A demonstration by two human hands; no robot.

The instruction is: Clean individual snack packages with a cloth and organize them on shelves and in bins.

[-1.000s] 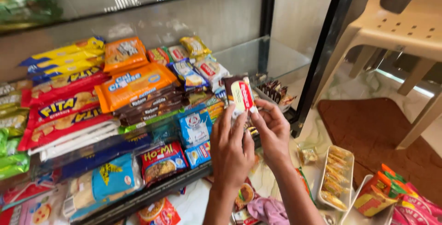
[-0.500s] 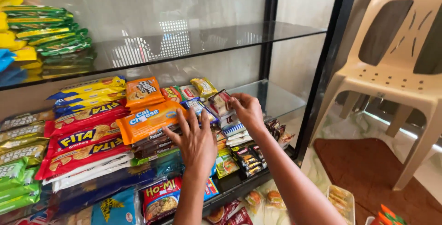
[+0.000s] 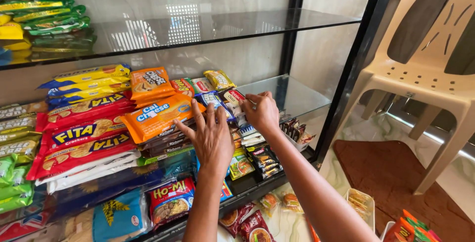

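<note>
Your hands work a glass shelf crowded with snack packets. Your right hand pinches a small red-and-white packet at the front of the row, beside a blue-and-white packet. Your left hand, fingers spread wide and holding nothing, presses against the stack under an orange cracker pack. Lower shelves hold noodle packs, partly cut off. A beige plastic chair stands to the right.
</note>
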